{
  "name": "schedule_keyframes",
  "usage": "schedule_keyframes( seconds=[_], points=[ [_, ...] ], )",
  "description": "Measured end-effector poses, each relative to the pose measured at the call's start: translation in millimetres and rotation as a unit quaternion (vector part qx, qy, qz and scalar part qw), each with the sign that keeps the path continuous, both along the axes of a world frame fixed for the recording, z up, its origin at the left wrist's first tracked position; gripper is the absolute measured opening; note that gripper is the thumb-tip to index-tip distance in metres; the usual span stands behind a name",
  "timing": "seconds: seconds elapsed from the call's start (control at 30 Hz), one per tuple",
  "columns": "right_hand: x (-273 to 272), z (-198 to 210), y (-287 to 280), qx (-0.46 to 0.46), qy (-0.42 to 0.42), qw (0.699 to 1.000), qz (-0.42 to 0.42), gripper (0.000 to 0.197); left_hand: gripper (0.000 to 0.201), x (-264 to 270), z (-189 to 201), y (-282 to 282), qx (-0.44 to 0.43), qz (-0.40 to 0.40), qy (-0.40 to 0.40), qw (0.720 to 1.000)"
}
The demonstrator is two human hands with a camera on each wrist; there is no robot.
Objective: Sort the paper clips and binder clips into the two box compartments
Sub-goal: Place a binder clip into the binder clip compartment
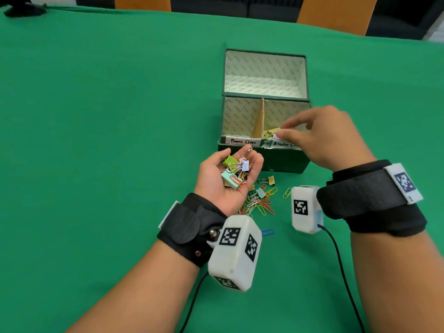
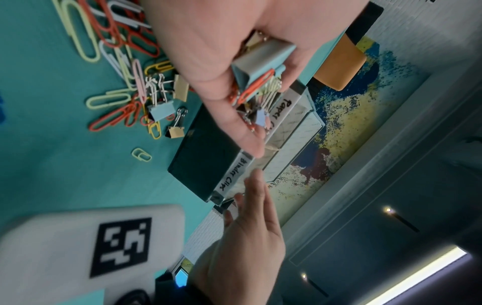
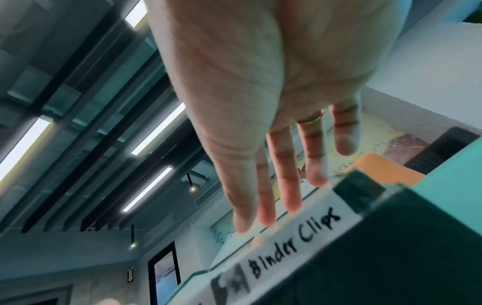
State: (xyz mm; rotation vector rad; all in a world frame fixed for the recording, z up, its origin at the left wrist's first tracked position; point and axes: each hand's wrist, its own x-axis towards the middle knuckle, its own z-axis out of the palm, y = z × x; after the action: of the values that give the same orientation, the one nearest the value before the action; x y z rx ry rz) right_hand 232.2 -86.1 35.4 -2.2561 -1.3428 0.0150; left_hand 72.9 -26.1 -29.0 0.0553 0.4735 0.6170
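Observation:
My left hand (image 1: 231, 164) is palm up just in front of the dark green box (image 1: 283, 161), cupping a handful of binder clips and paper clips (image 1: 236, 173); the left wrist view shows the fingers of that hand (image 2: 234, 68) curled round the handful (image 2: 260, 62). My right hand (image 1: 283, 130) hovers over the right compartment (image 1: 286, 111), labelled "Binder Clips", with nothing in it. In the right wrist view its fingers (image 3: 287, 175) are straight. A gold binder clip (image 1: 271, 132) lies in that compartment. The left compartment (image 1: 237, 118), labelled "Paper Clips", shows only its lining.
A loose pile of coloured paper clips and a few binder clips (image 1: 260, 201) lies on the green cloth between my wrists. A blue paper clip (image 1: 267, 232) lies nearer me. The box lid (image 1: 264, 70) stands open behind the compartments. Chairs stand along the table's far edge.

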Motion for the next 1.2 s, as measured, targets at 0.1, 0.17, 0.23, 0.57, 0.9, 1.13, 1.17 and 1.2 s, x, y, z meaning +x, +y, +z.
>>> schedule_keyframes(
  seconds=[0.1,0.17,0.23,0.57,0.9,1.13,1.17,1.2],
  points=[
    [-8.6,14.8,-5.2,0.050,0.013,0.998,0.046,0.014,0.035,-0.4,0.6,1.6,0.003,-0.003,0.000,1.000],
    [-20.2,25.4,-10.0,0.048,0.052,0.991,0.115,0.012,0.035,-0.6,0.7,2.6,0.003,0.001,-0.002,1.000],
    [-33.5,28.9,-11.5,-0.007,0.072,0.981,0.179,0.015,0.035,-0.4,0.0,2.9,0.011,0.006,0.004,1.000],
    [-51.7,15.0,-2.7,-0.111,0.038,0.967,0.228,0.019,0.050,-2.7,-1.3,1.5,0.032,-0.007,0.016,0.999],
    [-55.9,-1.6,6.7,-0.068,0.054,0.971,0.222,0.015,0.035,-3.9,-2.1,5.2,0.025,0.011,0.020,0.999],
    [-57.8,-2.4,8.0,-0.047,0.005,0.971,0.234,0.035,0.032,-1.1,-3.7,2.9,0.036,0.015,0.016,0.999],
    [-59.4,-2.8,7.9,-0.058,-0.002,0.968,0.243,0.038,0.031,-0.7,-4.5,2.2,0.045,0.010,0.024,0.999],
    [-61.3,-3.8,7.7,-0.071,-0.005,0.965,0.251,0.037,0.031,-0.3,-5.4,1.8,0.053,0.006,0.032,0.998]
  ],
)
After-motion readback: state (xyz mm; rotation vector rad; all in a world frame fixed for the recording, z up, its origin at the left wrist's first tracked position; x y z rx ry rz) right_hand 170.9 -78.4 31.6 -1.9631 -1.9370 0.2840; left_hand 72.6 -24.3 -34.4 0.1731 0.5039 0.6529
